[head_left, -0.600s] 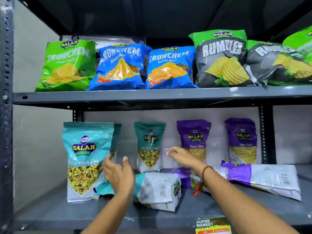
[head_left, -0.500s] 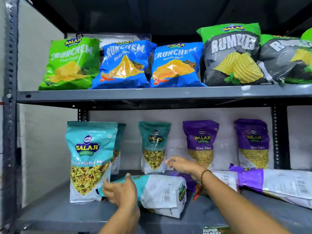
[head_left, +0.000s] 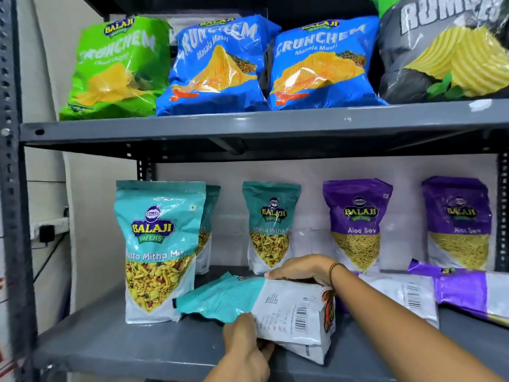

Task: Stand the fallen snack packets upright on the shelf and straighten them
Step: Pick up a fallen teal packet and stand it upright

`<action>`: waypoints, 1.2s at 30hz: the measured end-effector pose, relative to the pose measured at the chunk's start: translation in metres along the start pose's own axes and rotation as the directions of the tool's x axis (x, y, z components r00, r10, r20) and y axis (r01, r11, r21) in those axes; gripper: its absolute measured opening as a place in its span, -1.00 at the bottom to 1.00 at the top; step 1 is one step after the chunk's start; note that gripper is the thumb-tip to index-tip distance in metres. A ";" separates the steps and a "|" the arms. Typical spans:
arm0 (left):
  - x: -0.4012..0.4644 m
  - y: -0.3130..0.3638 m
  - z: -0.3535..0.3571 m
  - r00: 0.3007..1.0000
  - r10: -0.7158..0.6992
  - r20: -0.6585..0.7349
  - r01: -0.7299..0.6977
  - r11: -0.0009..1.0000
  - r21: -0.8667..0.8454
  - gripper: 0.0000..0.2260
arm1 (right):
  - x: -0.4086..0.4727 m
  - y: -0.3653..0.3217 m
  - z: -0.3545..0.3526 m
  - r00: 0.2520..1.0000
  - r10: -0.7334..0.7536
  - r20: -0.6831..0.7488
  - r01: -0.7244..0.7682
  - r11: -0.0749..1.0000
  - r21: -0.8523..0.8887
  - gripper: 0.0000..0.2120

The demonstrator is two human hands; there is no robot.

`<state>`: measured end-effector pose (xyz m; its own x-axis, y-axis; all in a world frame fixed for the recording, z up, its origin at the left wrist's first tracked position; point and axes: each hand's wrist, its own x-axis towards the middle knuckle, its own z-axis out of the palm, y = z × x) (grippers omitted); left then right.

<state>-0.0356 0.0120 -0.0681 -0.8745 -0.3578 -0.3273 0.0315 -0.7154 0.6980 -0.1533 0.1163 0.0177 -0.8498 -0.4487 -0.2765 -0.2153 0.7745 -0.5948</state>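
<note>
The gray shelf (head_left: pixel 110 343) holds a fallen teal packet (head_left: pixel 248 301), lying on its side beside an upright teal packet (head_left: pixel 158 244). The right hand (head_left: pixel 303 268) presses on top, the left hand (head_left: pixel 245 346) grips underneath, I think — it could slip, bumping its neighbor over.

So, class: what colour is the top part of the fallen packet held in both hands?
Teal, seen in the head view.
</note>
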 end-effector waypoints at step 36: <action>0.084 0.059 0.008 0.881 0.023 0.473 -0.323 0.761 0.563 -0.62 | -0.009 0.012 0.099 0.778 -0.079 -0.624 0.483 0.710 0.512 0.29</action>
<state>-0.1107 -0.0551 -0.0492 -0.9985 -0.0473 0.0292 0.0334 -0.0907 0.9953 -0.1009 0.0856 -0.0614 -0.9440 -0.1315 0.3027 -0.3169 0.1051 -0.9426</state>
